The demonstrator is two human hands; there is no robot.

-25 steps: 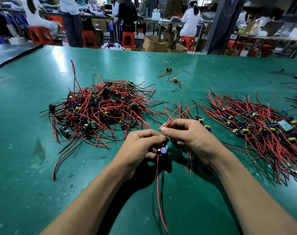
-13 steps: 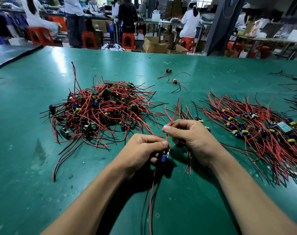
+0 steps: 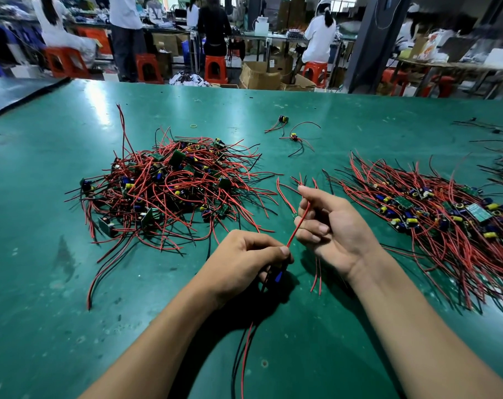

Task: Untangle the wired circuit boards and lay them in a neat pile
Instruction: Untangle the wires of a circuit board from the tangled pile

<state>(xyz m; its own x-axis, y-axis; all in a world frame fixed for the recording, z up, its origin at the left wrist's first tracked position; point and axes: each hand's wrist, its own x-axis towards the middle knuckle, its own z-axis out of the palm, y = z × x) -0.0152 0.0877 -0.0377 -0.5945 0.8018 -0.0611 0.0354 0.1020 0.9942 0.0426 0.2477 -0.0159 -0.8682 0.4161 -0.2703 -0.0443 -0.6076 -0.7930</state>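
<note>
- Sprawling well to the left of the left hand (image 3: 244, 260) and beyond it, a heap (image 3: 169, 191) of boards lies tangled in red and black wires on the green table (image 3: 43, 312). One long red-and-black pair trails out of it toward the near edge.
- The left hand is knuckles-up with its fingers curled, and the thumb and forefinger pinch a small board (image 3: 277, 276). Only the board's blue part shows under the fingertips. It is held just above the table, and I cannot tell whether it touches.
- Below that hand, the board's leads (image 3: 244, 355), red and black, hang down toward the person.
- A red wire (image 3: 299, 223) runs straight up and to the right from the left pinch to the other hand.
- The right hand (image 3: 330, 226) is just beside the left, with its palm turned leftward. Its fingers curl around the red wire and the forefinger is raised highest. More red wire ends stick up behind it and dangle beneath it.
- Beyond both hands and well apart from them lie two loose boards (image 3: 294, 137) with short wires. A small yellow band (image 3: 193, 126) is off to their left.
- To the right of the right hand, a pile (image 3: 434, 220) lies with its wires roughly parallel and its boards grouped along the middle.
</note>
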